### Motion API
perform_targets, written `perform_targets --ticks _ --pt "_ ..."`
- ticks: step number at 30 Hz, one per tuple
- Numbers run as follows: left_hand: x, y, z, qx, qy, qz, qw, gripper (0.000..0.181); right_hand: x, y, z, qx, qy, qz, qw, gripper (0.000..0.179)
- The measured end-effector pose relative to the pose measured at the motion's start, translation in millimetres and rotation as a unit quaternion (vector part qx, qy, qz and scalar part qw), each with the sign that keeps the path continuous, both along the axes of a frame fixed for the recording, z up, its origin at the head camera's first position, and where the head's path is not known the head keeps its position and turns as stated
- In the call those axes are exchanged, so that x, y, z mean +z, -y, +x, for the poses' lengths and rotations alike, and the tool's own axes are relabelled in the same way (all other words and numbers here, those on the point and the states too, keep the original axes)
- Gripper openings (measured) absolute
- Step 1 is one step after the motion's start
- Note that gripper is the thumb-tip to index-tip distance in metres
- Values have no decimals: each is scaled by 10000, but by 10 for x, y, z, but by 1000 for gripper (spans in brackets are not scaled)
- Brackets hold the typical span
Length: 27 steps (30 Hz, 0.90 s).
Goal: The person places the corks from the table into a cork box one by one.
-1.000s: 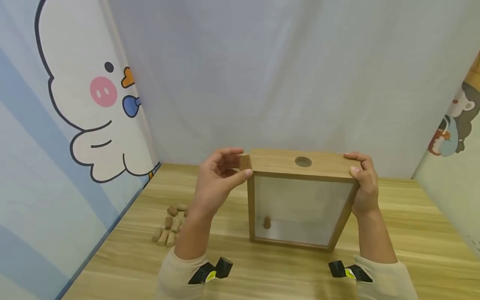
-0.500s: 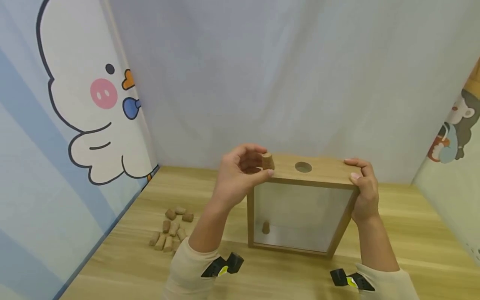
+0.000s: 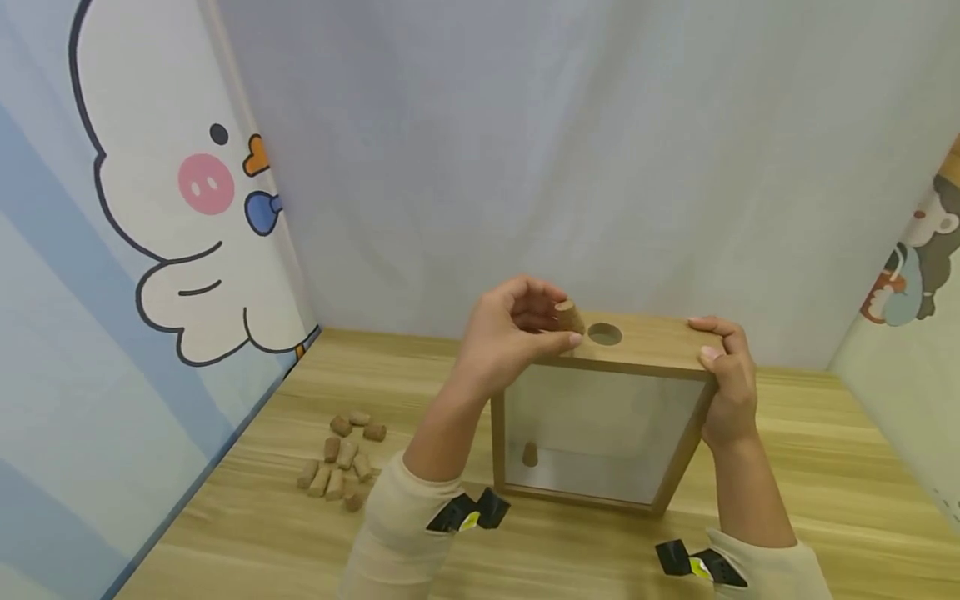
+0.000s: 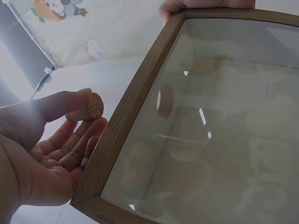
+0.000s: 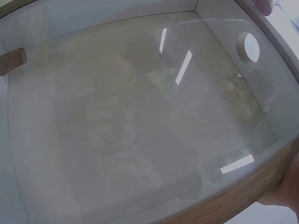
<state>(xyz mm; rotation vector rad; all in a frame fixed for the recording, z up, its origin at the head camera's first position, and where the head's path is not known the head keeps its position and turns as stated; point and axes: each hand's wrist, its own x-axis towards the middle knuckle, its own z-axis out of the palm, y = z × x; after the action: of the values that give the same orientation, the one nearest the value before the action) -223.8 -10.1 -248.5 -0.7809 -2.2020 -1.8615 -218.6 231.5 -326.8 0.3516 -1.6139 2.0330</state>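
A wooden box [image 3: 652, 343] with a clear front panel stands upright on the table; a round hole [image 3: 605, 334] is cut in its top. Just left of that hole, my left hand [image 3: 504, 337] pinches a cork [image 3: 570, 317] between thumb and fingers. The left wrist view shows the same cork [image 4: 95, 106] above the box's frame, outside it. My right hand [image 3: 731, 383] grips the box's upper right corner, thumb at the front edge. Inside the box, one cork [image 3: 530, 454] stands on the floor at the left, seen also as a brown cork [image 5: 13, 61] in the right wrist view.
Several loose corks [image 3: 346, 454] lie in a cluster on the wooden table [image 3: 247, 517], left of the box. A pale curtain [image 3: 570, 150] hangs behind the table. Printed cartoon panels [image 3: 187, 183] flank it on both sides.
My left hand has moved right across the box top with the cork, from its left corner to beside the hole. The right hand keeps its grip on the corner.
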Motion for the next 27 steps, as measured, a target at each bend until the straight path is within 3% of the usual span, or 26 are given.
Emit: perform_targets --ticks 7,18,23,27 --pt "18 -55 -59 -226 247 35 9994 36 5 -19 52 2 36 -52 10000 31" --pt "24 -64 -94 -315 403 -387 9979 37 0 1 98 -37 12 -40 10000 31" --pt "69 -103 -120 -183 406 -639 9970 36 1 28 88 28 -67 -127 9999 32" --pt "149 -190 -180 96 381 -1008 9941 32 25 57 50 38 -144 -139 9998 33"
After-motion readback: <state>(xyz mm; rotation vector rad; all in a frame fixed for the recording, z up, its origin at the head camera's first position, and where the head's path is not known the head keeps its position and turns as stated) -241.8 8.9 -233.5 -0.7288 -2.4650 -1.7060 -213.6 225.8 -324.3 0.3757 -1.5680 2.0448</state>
